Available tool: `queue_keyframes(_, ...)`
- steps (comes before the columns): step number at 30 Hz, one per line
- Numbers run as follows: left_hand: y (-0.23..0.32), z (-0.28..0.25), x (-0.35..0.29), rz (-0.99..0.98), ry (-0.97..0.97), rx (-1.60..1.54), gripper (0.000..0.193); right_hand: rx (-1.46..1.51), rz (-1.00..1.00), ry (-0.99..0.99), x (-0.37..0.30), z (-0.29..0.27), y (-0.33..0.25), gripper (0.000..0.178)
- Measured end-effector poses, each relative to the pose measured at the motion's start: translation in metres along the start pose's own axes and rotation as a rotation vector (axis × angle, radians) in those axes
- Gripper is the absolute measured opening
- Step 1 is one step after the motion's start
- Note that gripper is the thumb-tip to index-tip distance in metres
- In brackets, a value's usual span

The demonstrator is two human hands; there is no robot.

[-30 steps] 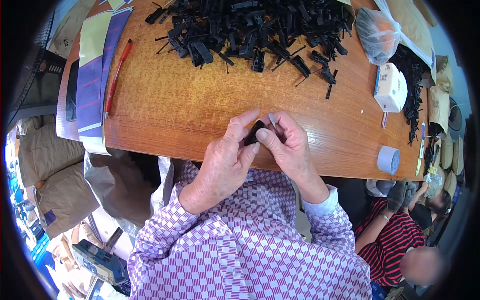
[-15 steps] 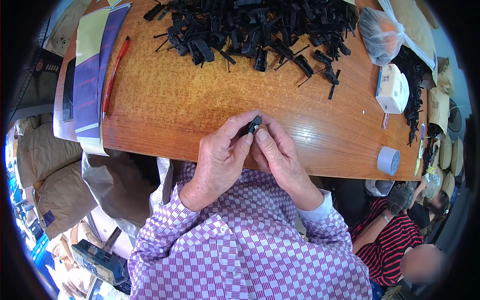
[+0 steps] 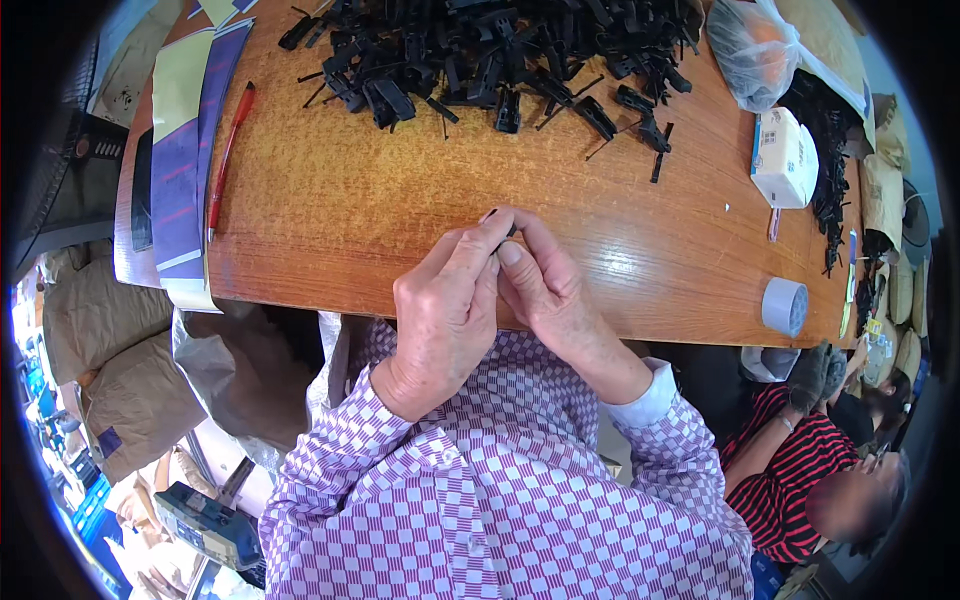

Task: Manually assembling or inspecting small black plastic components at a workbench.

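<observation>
Above the table's near edge, my left hand (image 3: 438,305) and my right hand (image 3: 552,297) meet with their fingers closed round one small black plastic part (image 3: 511,231). Most of it is hidden by the fingers; only a dark bit shows between the fingertips. My right thumb presses against it from the near side. Beyond my hands, at the far side of the table, lies a large heap of similar black plastic parts (image 3: 455,75), several with thin stems. A few loose ones (image 3: 655,134) lie at the heap's right edge.
On the wooden table (image 3: 330,200), a red pen (image 3: 230,160) lies beside purple and yellow paper strips (image 3: 180,180) at left. At right are a white tissue pack (image 3: 783,160), a grey tape roll (image 3: 783,306) and a plastic bag (image 3: 750,55). A person in a striped shirt (image 3: 795,480) sits at lower right.
Both hands have turned a little, and my left fingers now cover more of the black part, which showed plainly between the fingertips before. The whole view has shifted slightly.
</observation>
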State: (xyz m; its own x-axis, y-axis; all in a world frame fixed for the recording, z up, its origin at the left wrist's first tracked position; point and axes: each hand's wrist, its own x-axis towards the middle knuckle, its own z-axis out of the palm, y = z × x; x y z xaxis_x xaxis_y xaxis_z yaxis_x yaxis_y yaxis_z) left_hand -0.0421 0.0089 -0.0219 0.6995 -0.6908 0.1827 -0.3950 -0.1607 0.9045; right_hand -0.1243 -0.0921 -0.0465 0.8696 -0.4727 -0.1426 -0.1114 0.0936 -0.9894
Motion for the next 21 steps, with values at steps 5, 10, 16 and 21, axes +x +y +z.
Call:
queue_keyframes(5, -0.003, 0.003, 0.001, 0.019, -0.003, 0.060, 0.033, 0.027, 0.131, -0.082, 0.004, -0.007, -0.014, 0.029)
queue_keyframes(10, -0.003, 0.001, 0.007, -0.088, -0.042, -0.224, 0.034, 0.078, 0.207, -0.137, 0.006, -0.013, -0.025, 0.029)
queue_keyframes(16, -0.009, -0.003, 0.004, -0.208, -0.100, -0.335, 0.033, 0.067, 0.114, -0.131, 0.002, -0.011, -0.026, 0.032)
queue_keyframes(21, -0.008, -0.002, 0.004, -0.167, -0.065, -0.258, 0.033, 0.047, 0.147, -0.128, 0.003, -0.009, -0.026, 0.034)
